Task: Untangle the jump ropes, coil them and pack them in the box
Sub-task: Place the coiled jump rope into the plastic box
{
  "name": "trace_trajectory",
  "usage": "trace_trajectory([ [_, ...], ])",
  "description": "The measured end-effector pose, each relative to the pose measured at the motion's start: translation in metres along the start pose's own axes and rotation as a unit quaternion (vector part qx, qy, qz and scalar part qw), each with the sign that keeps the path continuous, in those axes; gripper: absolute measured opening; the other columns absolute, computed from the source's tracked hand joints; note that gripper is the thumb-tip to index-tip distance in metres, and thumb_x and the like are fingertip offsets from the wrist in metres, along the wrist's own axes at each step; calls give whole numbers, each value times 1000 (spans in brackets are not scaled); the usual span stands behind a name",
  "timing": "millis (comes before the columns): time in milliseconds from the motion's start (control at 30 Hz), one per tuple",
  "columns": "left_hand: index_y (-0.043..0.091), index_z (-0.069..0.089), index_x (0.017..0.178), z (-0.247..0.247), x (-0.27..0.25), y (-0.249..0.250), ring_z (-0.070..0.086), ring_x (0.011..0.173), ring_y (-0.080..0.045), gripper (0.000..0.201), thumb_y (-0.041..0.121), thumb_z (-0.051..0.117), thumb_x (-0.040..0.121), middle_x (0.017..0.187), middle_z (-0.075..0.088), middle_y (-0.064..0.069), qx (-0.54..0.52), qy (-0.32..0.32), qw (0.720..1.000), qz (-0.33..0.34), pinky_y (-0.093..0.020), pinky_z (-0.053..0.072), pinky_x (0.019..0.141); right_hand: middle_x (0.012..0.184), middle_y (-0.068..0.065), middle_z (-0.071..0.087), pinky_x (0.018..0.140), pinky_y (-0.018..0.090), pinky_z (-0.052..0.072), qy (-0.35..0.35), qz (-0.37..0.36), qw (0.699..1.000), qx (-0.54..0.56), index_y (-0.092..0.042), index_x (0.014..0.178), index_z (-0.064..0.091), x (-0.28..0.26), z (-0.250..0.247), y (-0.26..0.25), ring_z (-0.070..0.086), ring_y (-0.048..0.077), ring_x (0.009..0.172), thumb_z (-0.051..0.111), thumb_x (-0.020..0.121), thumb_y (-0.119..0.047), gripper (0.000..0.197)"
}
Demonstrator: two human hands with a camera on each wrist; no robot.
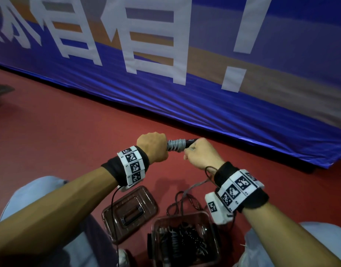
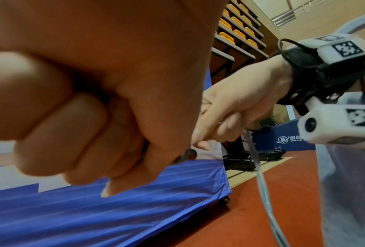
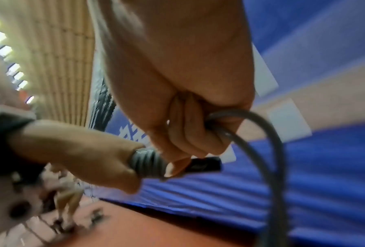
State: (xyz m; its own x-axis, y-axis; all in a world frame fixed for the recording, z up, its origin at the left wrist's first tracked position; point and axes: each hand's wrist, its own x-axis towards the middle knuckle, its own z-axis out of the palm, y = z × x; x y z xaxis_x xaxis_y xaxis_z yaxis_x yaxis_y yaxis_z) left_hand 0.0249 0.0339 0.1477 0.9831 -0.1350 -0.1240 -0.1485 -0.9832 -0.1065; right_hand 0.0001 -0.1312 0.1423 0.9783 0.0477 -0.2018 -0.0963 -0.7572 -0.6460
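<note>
Both hands (image 1: 175,149) clamp grey rope (image 1: 176,145) wound on its handle (image 1: 190,142); slack tail (image 1: 196,186) near box (image 1: 185,239) may let coils spring loose.

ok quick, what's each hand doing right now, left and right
Left hand: closed around the jump rope handle, beside the wound grey coils.
Right hand: closed, gripping the grey rope it is winding.

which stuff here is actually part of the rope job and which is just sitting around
Part of the job:
- grey jump rope, wound round its black handle, held by left hand and right hand
- open box holding coiled ropes
- box lid

Just around:
- blue banner
- red floor
</note>
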Motion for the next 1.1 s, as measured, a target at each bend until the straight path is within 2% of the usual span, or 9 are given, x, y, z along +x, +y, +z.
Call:
trace_trajectory([
  [133, 14, 63, 109, -2, 0, -6, 68, 94, -29, 24, 26, 57, 88, 106, 69, -7, 39, -41, 996, 69, -33, 45, 69, 73, 0, 68, 61, 30, 42, 69, -142, 967, -199, -17, 77, 72, -9, -20, 7, 65, 24, 71, 76, 85, -52, 36],
  [300, 16, 59, 89, -9, 3, -13, 68, 85, -31, 14, 29, 53, 89, 96, 70, -6, 144, -8, 967, 208, -32, 41, 62, 59, -3, 60, 51, 29, 41, 40, -174, 961, -212, -14, 65, 59, -11, -37, 5, 53, 14, 55, 84, 59, -71, 62],
  [500, 16, 65, 80, -25, 2, -22, 68, 67, -32, 14, 27, 58, 85, 74, 69, -4, 219, 84, 926, 296, -32, 37, 55, 67, -6, 72, 66, 40, 59, -75, -160, 978, -112, -24, 81, 76, -9, -36, 10, 67, 14, 62, 84, 59, -74, 55],
  [667, 14, 56, 66, -29, 8, -33, 55, 38, -27, 19, 18, 74, 68, 47, 55, -2, 211, 166, 897, 350, -25, 26, 41, 68, 3, 70, 65, 41, 49, -129, -172, 974, -67, -30, 71, 75, -8, -30, 9, 56, 20, 60, 78, 64, -79, 50],
  [733, 13, 55, 67, -32, 8, -34, 55, 38, -28, 18, 16, 72, 69, 48, 55, -1, 191, 186, 888, 374, -24, 25, 42, 72, -1, 72, 72, 46, 51, -151, -159, 973, -66, -34, 74, 77, -7, -28, 8, 62, 28, 72, 74, 58, -87, 56],
  [867, 13, 57, 72, -33, 8, -38, 54, 41, -28, 10, 22, 56, 75, 51, 55, 0, 124, 214, 882, 400, -25, 26, 42, 60, 9, 43, 61, 43, 23, -208, -138, 968, -9, -11, 76, 77, -7, -30, 2, 30, 29, 61, 78, 57, -85, 77],
  [933, 13, 59, 76, -29, 10, -43, 56, 43, -29, 22, 29, 44, 78, 54, 57, 0, 76, 227, 881, 408, -27, 31, 42, 57, 7, 36, 62, 44, 19, -231, -134, 964, 13, -12, 80, 80, -8, -33, -1, 25, 28, 60, 76, 59, -85, 76],
  [1033, 15, 61, 80, -23, 12, -47, 58, 48, -30, 23, 33, 47, 79, 58, 60, 0, 21, 246, 874, 418, -29, 36, 43, 50, 1, 35, 59, 44, 17, -264, -142, 951, 68, -15, 82, 83, -11, -33, -3, 22, 22, 53, 72, 67, -83, 71],
  [1100, 16, 61, 79, -21, 12, -47, 58, 50, -31, 14, 29, 59, 79, 60, 61, 1, -18, 261, 872, 414, -29, 38, 44, 50, 0, 48, 52, 39, 17, -291, -157, 933, 139, -10, 81, 82, -12, -32, -3, 25, 18, 47, 69, 75, -78, 69],
])
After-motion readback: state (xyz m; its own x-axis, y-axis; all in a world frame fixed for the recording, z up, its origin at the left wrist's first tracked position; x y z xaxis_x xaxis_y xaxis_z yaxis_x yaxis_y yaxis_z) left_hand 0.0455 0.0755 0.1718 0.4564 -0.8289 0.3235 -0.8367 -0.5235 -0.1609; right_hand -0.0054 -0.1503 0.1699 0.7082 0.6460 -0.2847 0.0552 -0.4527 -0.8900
